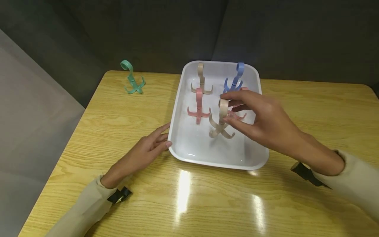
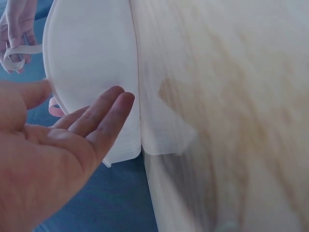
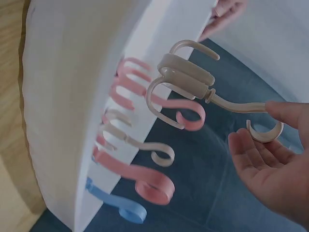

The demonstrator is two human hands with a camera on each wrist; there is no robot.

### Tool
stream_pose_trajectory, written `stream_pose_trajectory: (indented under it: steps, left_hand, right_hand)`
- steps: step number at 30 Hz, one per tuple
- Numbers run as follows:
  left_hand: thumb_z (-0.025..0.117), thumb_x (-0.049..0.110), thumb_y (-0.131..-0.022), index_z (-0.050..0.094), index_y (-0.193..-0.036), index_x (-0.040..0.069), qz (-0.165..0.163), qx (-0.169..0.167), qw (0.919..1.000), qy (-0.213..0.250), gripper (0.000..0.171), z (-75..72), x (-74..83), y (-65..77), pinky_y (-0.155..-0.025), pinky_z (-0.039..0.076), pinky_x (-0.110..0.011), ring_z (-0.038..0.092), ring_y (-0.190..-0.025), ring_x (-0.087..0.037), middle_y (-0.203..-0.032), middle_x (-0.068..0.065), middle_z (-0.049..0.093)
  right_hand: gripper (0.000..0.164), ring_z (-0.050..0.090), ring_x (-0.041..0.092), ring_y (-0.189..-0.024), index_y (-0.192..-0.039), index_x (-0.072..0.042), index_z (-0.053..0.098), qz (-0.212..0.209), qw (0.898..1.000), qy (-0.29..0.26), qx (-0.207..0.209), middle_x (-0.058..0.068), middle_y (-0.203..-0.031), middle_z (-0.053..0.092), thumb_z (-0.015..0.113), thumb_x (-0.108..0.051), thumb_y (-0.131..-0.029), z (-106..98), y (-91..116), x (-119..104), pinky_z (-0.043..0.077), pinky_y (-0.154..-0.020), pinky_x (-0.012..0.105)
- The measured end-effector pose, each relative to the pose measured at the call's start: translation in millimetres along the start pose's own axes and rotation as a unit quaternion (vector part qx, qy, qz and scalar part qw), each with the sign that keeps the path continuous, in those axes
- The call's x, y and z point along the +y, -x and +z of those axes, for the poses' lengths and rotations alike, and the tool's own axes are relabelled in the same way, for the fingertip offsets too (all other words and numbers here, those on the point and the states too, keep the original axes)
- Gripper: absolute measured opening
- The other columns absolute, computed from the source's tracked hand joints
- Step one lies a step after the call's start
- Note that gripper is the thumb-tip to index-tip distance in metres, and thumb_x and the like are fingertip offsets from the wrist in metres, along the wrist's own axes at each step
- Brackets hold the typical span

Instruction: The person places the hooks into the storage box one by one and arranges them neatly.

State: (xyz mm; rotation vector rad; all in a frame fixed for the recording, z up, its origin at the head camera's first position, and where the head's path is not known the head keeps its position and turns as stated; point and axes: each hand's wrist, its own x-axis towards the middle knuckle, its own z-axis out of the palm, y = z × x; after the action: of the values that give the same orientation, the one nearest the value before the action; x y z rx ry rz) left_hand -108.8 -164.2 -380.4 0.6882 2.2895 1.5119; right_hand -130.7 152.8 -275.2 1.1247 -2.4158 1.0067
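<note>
My right hand (image 1: 269,121) pinches a beige multi-prong hanging hook (image 1: 222,126) by its curled top, over the front half of a white tray (image 1: 217,166). In the right wrist view the thumb lies on the stem of this beige hook (image 3: 186,79), its prongs pointing away from the palm. My left hand (image 1: 146,148) touches the tray's left wall near the front corner, fingers extended. Inside the tray stand a pink hook (image 1: 199,105), another beige hook (image 1: 201,80) and a blue hook (image 1: 238,77). A second pink hook (image 1: 241,116) is partly covered by my right hand.
A green hook (image 1: 133,80) stands on the wooden table (image 1: 142,204) near its back left corner. Behind the back edge rises a dark panel (image 1: 154,36). Black straps circle both sleeves, one strap (image 1: 119,195) at the left.
</note>
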Motion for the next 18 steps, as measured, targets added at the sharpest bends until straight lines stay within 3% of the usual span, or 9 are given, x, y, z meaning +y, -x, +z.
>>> stream_pose_trajectory:
  steps: [7,18]
  left_hand:
    - [0.047,0.025,-0.101,0.021,-0.151,0.016,-0.001,0.003,1.0000,0.001,0.058,-0.1,1.3,-0.1,-0.100,0.041,-0.033,0.048,-0.125,-0.019,-0.138,-0.014,0.048]
    - [0.047,0.028,-0.101,0.022,-0.152,0.016,-0.007,0.003,1.0000,0.004,0.058,0.3,1.1,0.6,-0.101,0.041,-0.035,0.047,-0.126,-0.018,-0.139,-0.014,0.048]
  right_hand:
    - [0.048,0.064,0.014,-0.090,-0.117,-0.003,0.061,0.010,0.999,-0.008,-0.036,0.004,-0.109,0.066,0.082,-0.006,-0.074,19,0,6,0.055,-0.076,0.027]
    - [0.041,0.064,0.016,-0.094,-0.115,-0.003,0.060,0.004,0.997,-0.032,-0.074,0.004,-0.111,0.065,0.078,-0.009,-0.078,42,-3,8,0.054,-0.080,0.028]
